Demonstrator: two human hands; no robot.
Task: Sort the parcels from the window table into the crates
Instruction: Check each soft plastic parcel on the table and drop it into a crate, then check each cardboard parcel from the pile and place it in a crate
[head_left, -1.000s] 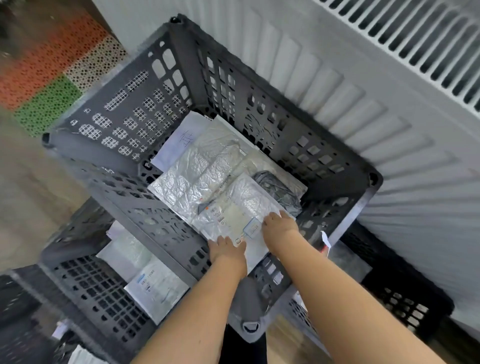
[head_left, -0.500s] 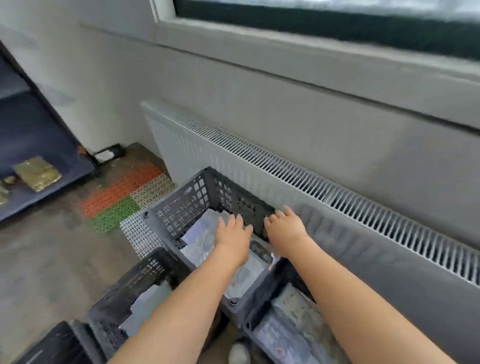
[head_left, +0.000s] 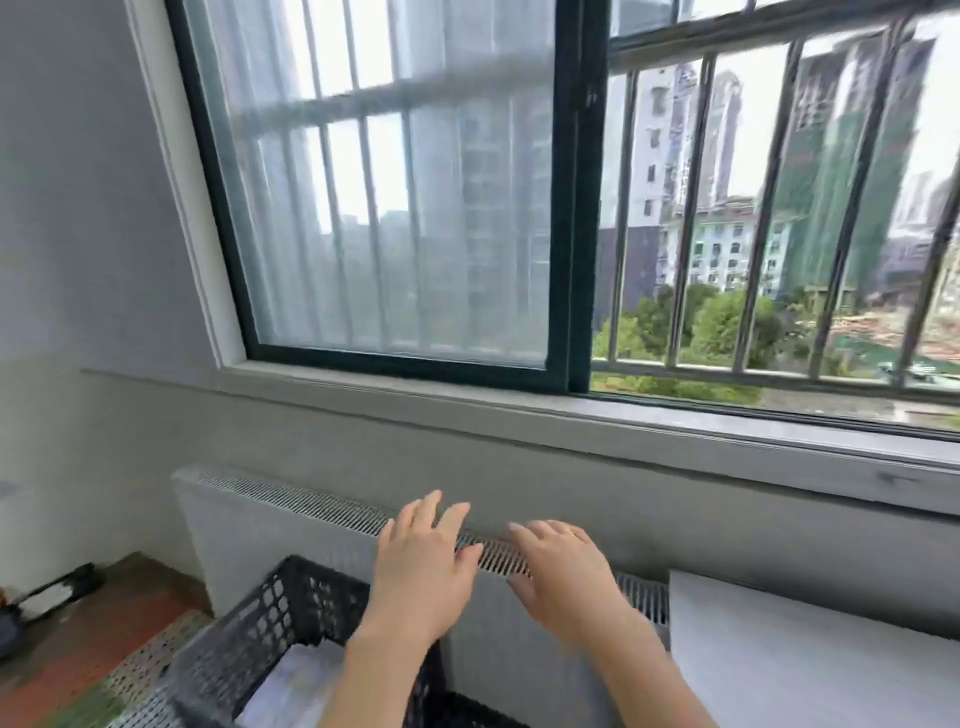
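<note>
Both of my hands hang in the air in front of the radiator, palms down and holding nothing. My left hand (head_left: 423, 569) has its fingers spread above the far corner of a grey slatted crate (head_left: 270, 623). My right hand (head_left: 563, 577) hovers a little to its right with loosely bent fingers. Inside the crate a pale, plastic-wrapped parcel (head_left: 296, 680) lies flat, partly hidden by my left forearm. The white corner of the window table (head_left: 810, 654) shows at the lower right, with no parcel visible on it.
A white radiator (head_left: 311, 525) runs along the wall below a grey window sill (head_left: 675, 431) and a barred window. Red, green and white floor tiles (head_left: 98, 670) lie at the lower left, next to a dark object by the wall.
My view has swung up from the crates to the window. Both hands left the parcel lying in the crate and rose, empty, above its rim to radiator height.
</note>
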